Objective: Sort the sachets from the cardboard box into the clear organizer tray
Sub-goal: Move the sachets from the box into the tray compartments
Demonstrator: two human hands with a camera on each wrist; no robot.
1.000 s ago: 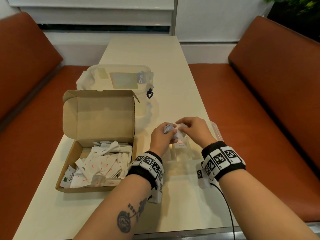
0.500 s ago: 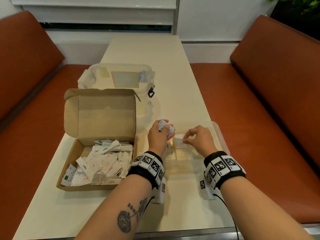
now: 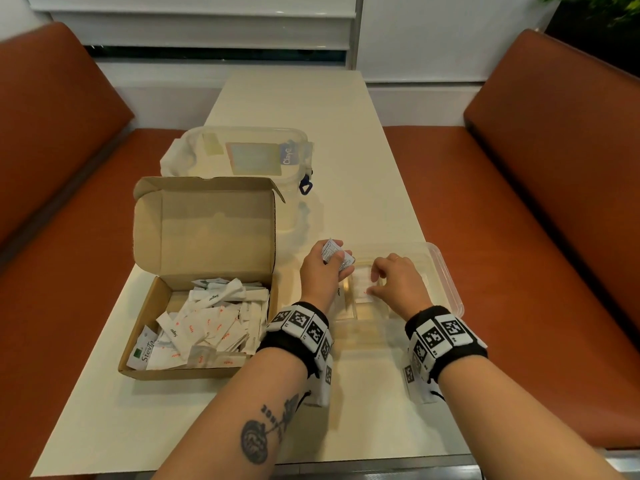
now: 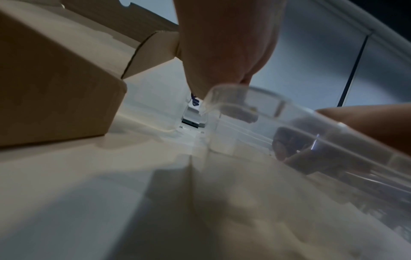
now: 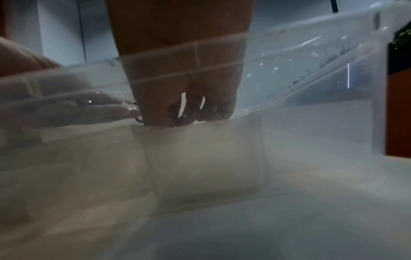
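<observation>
Two benches (image 3: 554, 188): rust-brown, one along each long side of the counter.
Counter (image 3: 311, 109): long, cream; carries everything below.
Cardboard box (image 3: 204, 230): left of centre, lid standing open, base heaped with loose white sachets (image 3: 207, 327).
Lidded plastic tub (image 3: 249, 154): just behind the box, closed, labels on the lid.
Clear organizer tray (image 3: 446, 275): right of the box, near it, divided into compartments; both hands are over it.
Left hand (image 3: 322, 271): at the tray's left end, fingers curled round a small bunch of sachets (image 3: 332, 252).
Right hand (image 3: 398, 282): lowered into a middle compartment, fingertips (image 5: 177, 119) bent down onto a flat sachet (image 3: 363, 289) lying there; cannot tell whether they pinch it or only touch.
</observation>
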